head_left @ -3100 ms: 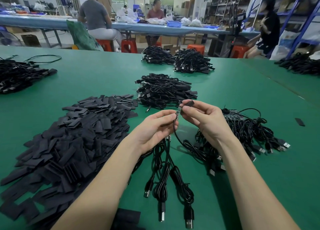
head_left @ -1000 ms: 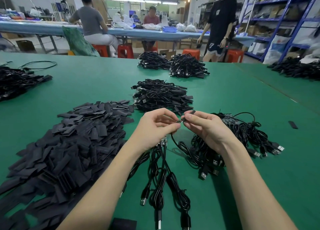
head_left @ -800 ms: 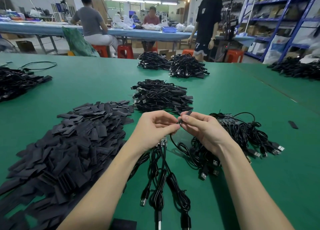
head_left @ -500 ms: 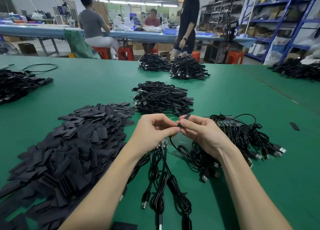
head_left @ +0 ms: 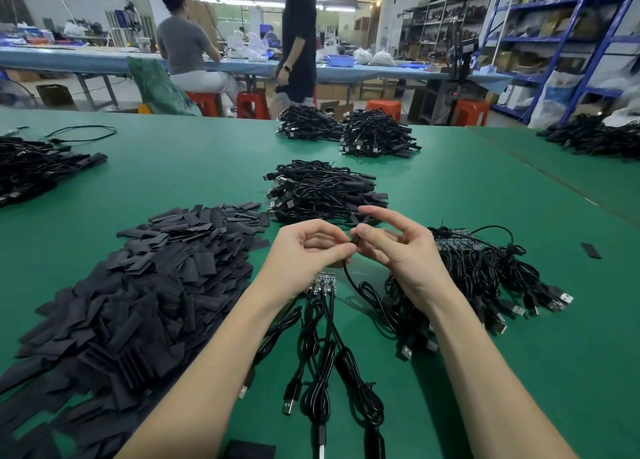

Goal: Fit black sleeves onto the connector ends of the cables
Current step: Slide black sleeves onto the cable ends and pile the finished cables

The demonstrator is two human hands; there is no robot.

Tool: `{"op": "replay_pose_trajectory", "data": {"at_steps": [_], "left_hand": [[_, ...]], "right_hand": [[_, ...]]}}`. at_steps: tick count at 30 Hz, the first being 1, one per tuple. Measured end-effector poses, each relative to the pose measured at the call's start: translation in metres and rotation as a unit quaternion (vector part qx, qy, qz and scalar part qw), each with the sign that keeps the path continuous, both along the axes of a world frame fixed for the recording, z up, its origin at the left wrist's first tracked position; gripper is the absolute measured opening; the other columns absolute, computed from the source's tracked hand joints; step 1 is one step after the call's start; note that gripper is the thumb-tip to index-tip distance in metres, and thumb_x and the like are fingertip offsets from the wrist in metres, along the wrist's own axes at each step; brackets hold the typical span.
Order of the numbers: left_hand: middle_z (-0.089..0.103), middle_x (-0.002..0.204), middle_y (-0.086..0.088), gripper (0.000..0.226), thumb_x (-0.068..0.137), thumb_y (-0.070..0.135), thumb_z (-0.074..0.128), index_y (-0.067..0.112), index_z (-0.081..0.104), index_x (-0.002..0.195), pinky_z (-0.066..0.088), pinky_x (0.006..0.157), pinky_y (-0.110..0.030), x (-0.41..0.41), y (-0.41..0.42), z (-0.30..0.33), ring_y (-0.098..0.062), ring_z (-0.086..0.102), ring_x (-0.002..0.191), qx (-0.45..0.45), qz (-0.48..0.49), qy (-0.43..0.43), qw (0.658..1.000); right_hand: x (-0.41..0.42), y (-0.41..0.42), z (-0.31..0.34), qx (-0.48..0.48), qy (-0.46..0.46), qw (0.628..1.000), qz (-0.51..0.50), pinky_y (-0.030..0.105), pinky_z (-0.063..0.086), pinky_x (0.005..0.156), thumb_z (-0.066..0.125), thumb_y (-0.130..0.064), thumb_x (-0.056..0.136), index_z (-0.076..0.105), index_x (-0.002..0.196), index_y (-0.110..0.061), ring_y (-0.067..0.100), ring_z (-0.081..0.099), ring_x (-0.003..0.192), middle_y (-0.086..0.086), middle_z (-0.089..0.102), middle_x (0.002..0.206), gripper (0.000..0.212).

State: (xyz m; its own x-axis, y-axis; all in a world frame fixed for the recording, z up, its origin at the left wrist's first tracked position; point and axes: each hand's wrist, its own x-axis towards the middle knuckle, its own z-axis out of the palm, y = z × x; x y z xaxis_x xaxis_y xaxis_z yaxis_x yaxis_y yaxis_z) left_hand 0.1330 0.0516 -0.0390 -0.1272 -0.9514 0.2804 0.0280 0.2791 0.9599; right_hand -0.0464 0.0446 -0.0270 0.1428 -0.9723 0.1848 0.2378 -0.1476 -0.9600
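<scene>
My left hand pinches the end of a black cable that hangs down to the green table. My right hand meets it from the right, thumb and middle finger pinching the black sleeve on that cable end, index finger lifted. A big heap of flat black sleeves lies to the left. Three cables with bare circuit-board ends lie under my left wrist. A tangle of cables sits under my right hand.
A cable pile lies just beyond my hands, two more piles farther back, others at the left edge and far right. A loose sleeve lies right. A person walks past the table's far edge; another sits.
The sleeve has slid down over the cable end between my fingertips. My right index finger has lifted off. The standing person has walked left behind the table.
</scene>
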Motion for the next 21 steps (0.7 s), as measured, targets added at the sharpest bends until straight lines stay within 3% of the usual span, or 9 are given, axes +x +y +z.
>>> {"op": "replay_pose_trajectory", "data": {"at_steps": [10, 17, 21], "left_hand": [[0.076, 0.076, -0.013, 0.015, 0.079, 0.006, 0.084, 0.019, 0.077, 0.079, 0.057, 0.072, -0.022, -0.004, -0.001, -0.003, -0.019, 0.074, 0.072, 0.001, 0.022, 0.042, 0.999], [0.075, 0.074, -0.013, 0.010, 0.080, 0.001, 0.081, 0.004, 0.074, 0.086, 0.056, 0.069, -0.020, -0.005, -0.001, 0.001, -0.017, 0.073, 0.069, 0.006, 0.031, 0.035, 0.999], [0.074, 0.074, -0.013, 0.012, 0.081, 0.000, 0.080, -0.002, 0.072, 0.090, 0.056, 0.070, -0.022, -0.005, 0.000, 0.001, -0.017, 0.072, 0.068, 0.008, 0.036, 0.048, 0.998]], "right_hand": [[0.010, 0.002, -0.001, 0.006, -0.007, 0.999, -0.033, 0.029, 0.061, 0.080, 0.078, -0.007, 0.086, 0.074, 0.118, -0.014, 0.026, 0.076, 0.086, 0.020, 0.077, 0.096, 0.033], [0.012, 0.001, -0.003, 0.008, 0.006, 0.999, -0.050, 0.036, 0.061, 0.088, 0.080, -0.012, 0.086, 0.075, 0.117, -0.015, 0.029, 0.075, 0.093, 0.019, 0.077, 0.096, 0.032], [0.013, 0.000, -0.001, -0.007, 0.028, 0.998, -0.053, 0.035, 0.061, 0.088, 0.080, -0.013, 0.087, 0.076, 0.116, -0.020, 0.024, 0.076, 0.086, 0.015, 0.078, 0.091, 0.030]]}}
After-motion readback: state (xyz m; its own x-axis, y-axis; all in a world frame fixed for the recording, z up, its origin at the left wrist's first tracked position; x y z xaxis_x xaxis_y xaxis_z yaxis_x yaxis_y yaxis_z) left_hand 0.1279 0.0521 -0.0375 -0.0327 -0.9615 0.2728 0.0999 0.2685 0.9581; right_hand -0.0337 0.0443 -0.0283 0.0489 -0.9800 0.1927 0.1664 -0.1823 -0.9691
